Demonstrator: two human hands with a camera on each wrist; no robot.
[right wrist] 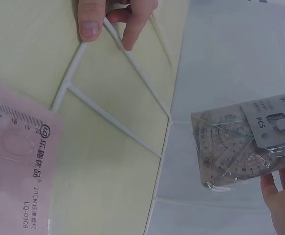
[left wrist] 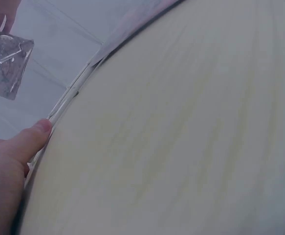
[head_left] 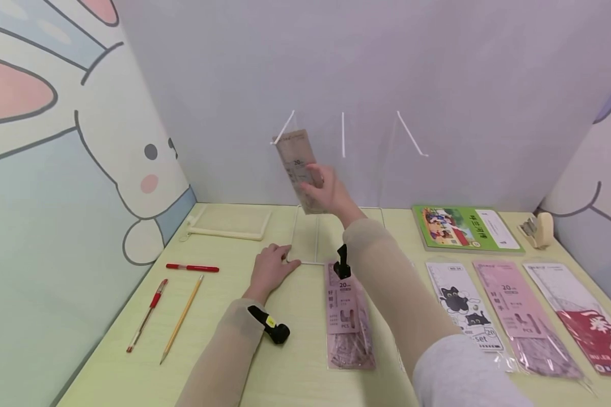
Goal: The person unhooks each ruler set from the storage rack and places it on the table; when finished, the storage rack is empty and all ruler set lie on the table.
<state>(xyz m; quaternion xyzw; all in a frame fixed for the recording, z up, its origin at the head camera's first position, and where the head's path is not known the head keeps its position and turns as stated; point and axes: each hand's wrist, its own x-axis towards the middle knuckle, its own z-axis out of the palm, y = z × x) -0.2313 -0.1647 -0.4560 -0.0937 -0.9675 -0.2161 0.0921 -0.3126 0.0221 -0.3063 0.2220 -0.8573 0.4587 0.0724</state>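
Note:
My right hand (head_left: 328, 189) holds up a clear packet of rulers (head_left: 294, 161), greyish brown, by its right side. The packet's top edge overlaps the left prong (head_left: 285, 127) of a white wire display rack (head_left: 317, 237) in the head view. A protractor (right wrist: 225, 147) shows through its lower end in the right wrist view. On the table, my left hand (head_left: 272, 268) grips the near left corner of the rack's base, thumb on one bar and a finger along the other. A pink ruler packet (head_left: 343, 305) lies at the base's near edge.
Three more ruler packets (head_left: 514, 316) lie at the right, below a green book (head_left: 468, 229) and a small beige and metal object (head_left: 542, 230). At the left are two red pens (head_left: 192, 267), a pencil (head_left: 182, 317) and a flat white-edged pouch (head_left: 229, 220). Two other prongs (head_left: 343, 135) jut out.

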